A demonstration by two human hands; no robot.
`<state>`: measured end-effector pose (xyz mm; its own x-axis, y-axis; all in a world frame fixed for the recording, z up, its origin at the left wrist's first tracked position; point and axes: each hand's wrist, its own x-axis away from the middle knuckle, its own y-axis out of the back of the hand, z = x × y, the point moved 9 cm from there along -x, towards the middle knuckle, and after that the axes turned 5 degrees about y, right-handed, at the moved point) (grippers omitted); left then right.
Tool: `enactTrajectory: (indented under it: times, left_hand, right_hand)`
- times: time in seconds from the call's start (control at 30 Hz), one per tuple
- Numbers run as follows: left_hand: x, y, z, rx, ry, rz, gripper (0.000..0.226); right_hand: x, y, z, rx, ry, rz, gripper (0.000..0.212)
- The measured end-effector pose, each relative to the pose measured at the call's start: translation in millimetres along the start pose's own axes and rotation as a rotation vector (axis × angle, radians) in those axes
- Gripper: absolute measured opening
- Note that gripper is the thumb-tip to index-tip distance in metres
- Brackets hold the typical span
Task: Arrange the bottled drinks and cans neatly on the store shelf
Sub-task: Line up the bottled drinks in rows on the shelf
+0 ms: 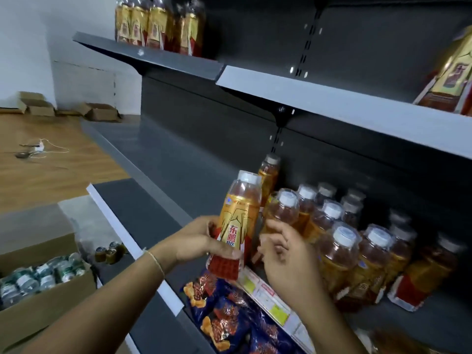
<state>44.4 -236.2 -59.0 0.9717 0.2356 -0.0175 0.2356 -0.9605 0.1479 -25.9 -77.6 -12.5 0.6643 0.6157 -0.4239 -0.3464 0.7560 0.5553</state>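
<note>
Gold-labelled clear plastic drink bottle: my left hand clamps its slick waist; right hand, fingers loosely curled, beside it. Full, heavy.

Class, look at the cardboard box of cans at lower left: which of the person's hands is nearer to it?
Left. The left hand, gripping a gold bottle, is right of the box; the right hand is farther right still.

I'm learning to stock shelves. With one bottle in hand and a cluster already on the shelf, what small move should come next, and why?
Probably set the bottle held in the left hand down upright at the left edge of the bottle group. The shelf is bare to the left, and the right hand is at the nearest front bottle, seemingly steadying that edge.
</note>
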Motion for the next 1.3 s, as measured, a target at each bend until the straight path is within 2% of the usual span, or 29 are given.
enactTrajectory:
  times: [0.13,0.33,0.63,0.8,0.93,1.17,1.3]
  left_hand:
    - [-30.1,39.8,9.5,-0.018,0.016,-0.065,0.037]
    - [-76.9,68.9,26.6,-0.089,0.059,-0.143,0.059]
    - [-126.9,77.9,43.0,-0.119,0.06,-0.258,0.069]
    - [-153.1,74.2,45.7,-0.22,0.039,-0.253,0.072]
    - [-168.1,68.3,44.4,-0.292,0.006,-0.253,0.074]
    - [-187.1,65.2,45.0,-0.318,-0.016,-0.176,0.076]
    - [-195.5,66.7,43.2,-0.384,-0.005,-0.142,0.074]
  right_hand:
    - [-7.3,-28.8,-10.7,0.047,-0.111,-0.042,0.036]
    - [-12.5,-43.6,-25.4,0.099,-0.219,-0.127,0.037]
    - [-30.0,-74.1,-21.9,0.204,-0.193,-0.053,0.05]
    - [-25.3,-79.3,-29.3,0.271,-0.205,-0.049,0.052]
    - [-30.7,-91.4,-30.6,0.332,-0.247,-0.02,0.061]
    - [-47.1,-118.3,-38.7,0.283,-0.371,0.056,0.076]
    - [-45.6,-123.6,-43.7,0.263,-0.398,0.032,0.078]
